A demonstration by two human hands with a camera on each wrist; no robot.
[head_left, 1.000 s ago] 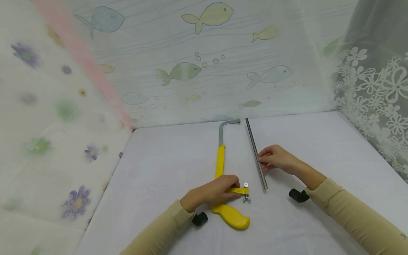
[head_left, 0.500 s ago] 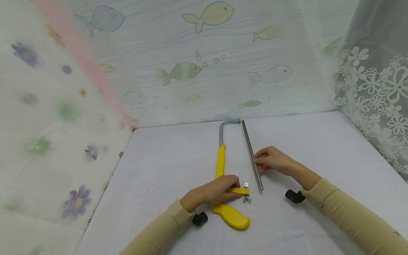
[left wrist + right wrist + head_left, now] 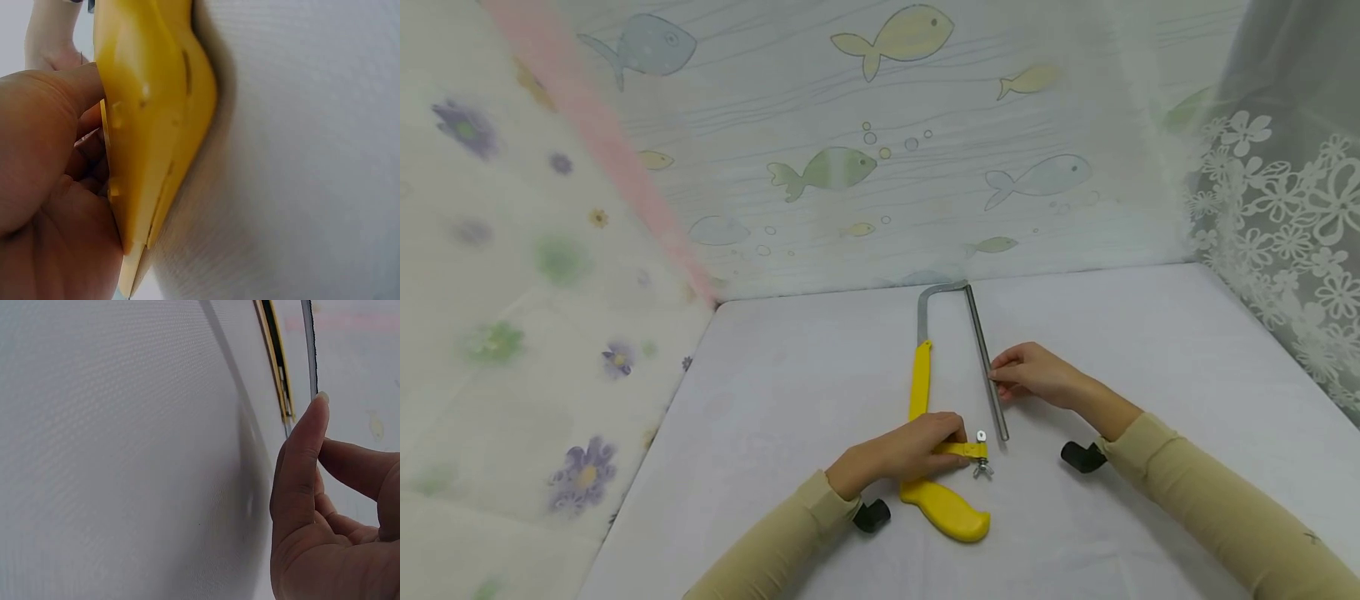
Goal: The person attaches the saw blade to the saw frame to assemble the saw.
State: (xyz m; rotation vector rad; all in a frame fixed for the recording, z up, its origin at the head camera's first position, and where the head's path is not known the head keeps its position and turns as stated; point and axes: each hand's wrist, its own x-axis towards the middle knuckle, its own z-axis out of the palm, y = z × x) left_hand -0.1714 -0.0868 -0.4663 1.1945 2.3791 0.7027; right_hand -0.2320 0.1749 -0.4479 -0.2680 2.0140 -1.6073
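Observation:
A hacksaw frame (image 3: 920, 379) with a yellow grip and a grey curved front arm lies on the white cloth, without a blade fitted along its span. My left hand (image 3: 910, 446) holds its yellow body just above the grip (image 3: 150, 94). Between thumb and fingers, my right hand (image 3: 1036, 375) pinches a dark hacksaw blade (image 3: 979, 333), toothed along one edge in the right wrist view. The blade's far end meets the tip of the grey arm; whether it is hooked on is too small to tell. Its near end sits right of the wing-nut bolt (image 3: 982, 454), apart from it.
White cloth (image 3: 790, 367) covers the table around the saw. A fish-print curtain (image 3: 820, 208) hangs along the back edge, flowered fabric (image 3: 550, 333) on the left, and a lace curtain (image 3: 1285, 200) on the right. Black wrist cameras jut out under both forearms.
My right hand has shifted left with the blade, bringing its far end from beside the frame's front arm to that arm's tip. My left hand and the frame stay in place.

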